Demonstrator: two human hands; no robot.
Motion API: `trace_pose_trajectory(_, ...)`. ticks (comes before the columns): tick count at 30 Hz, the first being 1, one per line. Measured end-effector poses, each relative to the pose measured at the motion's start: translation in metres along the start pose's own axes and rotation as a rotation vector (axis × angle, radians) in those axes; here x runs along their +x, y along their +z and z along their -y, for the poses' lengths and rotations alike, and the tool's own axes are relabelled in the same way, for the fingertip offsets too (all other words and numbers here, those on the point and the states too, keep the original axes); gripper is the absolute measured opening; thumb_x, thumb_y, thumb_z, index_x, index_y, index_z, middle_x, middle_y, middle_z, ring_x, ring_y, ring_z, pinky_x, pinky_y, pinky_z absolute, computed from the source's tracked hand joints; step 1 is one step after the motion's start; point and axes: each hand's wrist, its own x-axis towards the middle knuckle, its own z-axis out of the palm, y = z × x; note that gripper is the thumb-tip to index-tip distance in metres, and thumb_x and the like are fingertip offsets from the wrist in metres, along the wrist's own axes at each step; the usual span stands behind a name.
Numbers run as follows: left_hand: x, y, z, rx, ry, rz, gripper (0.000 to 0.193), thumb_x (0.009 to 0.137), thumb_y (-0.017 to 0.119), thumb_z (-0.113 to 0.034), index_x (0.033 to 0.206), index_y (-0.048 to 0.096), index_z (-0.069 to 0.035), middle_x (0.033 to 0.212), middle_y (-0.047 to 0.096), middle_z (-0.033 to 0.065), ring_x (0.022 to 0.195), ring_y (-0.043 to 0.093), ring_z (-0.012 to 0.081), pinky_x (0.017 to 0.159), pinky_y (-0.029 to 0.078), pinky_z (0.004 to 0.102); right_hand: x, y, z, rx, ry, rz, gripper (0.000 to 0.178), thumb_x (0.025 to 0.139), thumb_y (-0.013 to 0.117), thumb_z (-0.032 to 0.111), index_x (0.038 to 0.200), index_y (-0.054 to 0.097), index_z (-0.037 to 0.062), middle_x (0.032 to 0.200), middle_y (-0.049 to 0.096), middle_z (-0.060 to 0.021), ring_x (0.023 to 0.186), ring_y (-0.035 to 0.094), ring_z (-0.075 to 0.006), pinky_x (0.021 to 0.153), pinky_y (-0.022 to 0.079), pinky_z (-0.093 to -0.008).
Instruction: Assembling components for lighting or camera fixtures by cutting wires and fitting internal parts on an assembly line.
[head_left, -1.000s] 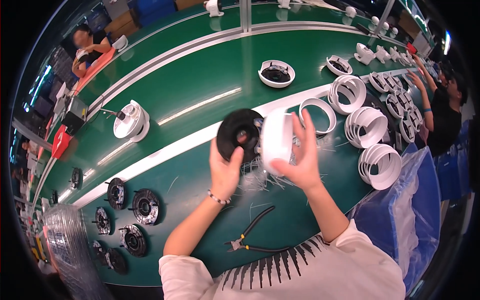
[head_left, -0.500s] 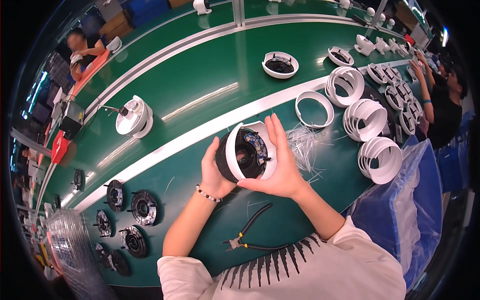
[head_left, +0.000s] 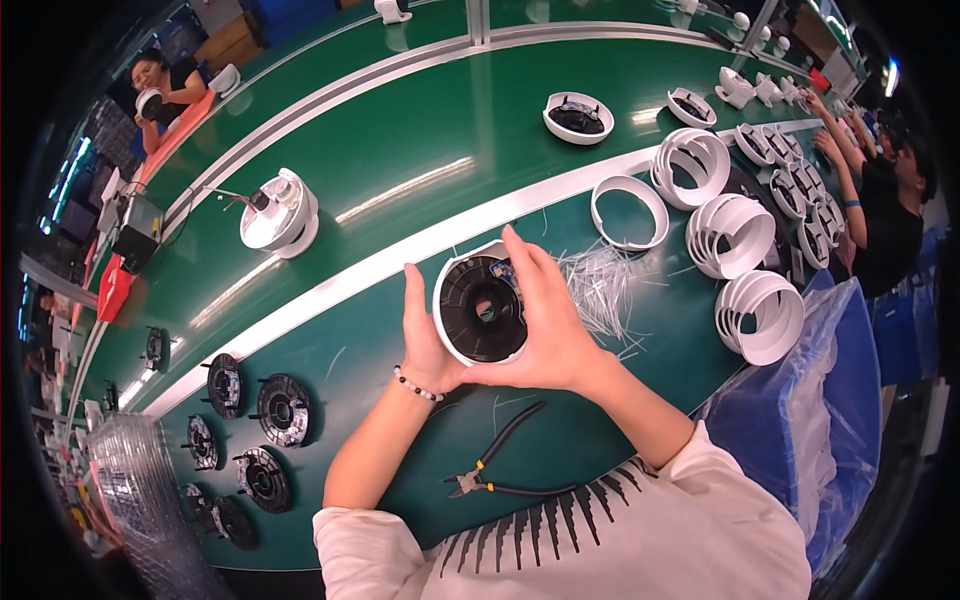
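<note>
Both my hands hold one round assembly [head_left: 482, 308] above the green table: a black disc with a centre hole set inside a white ring. My left hand [head_left: 425, 335] cups its left and lower edge, thumb up along the rim. My right hand [head_left: 545, 325] wraps the right side, fingers reaching over the top edge. A small blue part shows at the disc's upper right.
Black pliers [head_left: 500, 470] lie near my body. Several black discs [head_left: 262, 425] sit at the left, stacks of white rings [head_left: 745, 270] at the right, loose white strips [head_left: 600, 285] beside them. A white housing [head_left: 278, 215] rides the green belt [head_left: 420, 140]. Other people work at far left and right.
The black disc and white ring, held apart a second ago, have come together into one piece. Both hands lowered it slightly and now hold it face up.
</note>
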Motion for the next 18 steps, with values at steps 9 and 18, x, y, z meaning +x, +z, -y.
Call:
trace_pose_trajectory(9,-0.001,-0.007,0.001,-0.044,0.036,0.107,0.054,0.081,0.036,-0.045,0.113,0.044,-0.003,0.108,0.052,0.0124,0.097,0.052,0.0234,0.084,0.043,0.0366,0.005,-0.003,0.002,-0.028,-0.027,-0.013,0.109,0.042,0.077,0.042,0.124,0.022,-0.005,0.12,0.036,-0.0218,0.11,0.036,-0.0368,0.088,0.031,-0.0455)
trace_pose_trajectory(18,0.007,-0.009,0.019,-0.001,0.048,0.047,0.05,0.076,0.04,-0.034,0.112,0.045,0.0,0.107,0.052,0.0138,0.096,0.052,0.0238,0.084,0.043,0.0358,-0.019,0.014,-0.002,-0.116,0.1,-0.228,0.106,0.045,0.074,0.043,0.124,0.023,-0.007,0.123,0.034,-0.0207,0.113,0.034,-0.037,0.088,0.03,-0.0457)
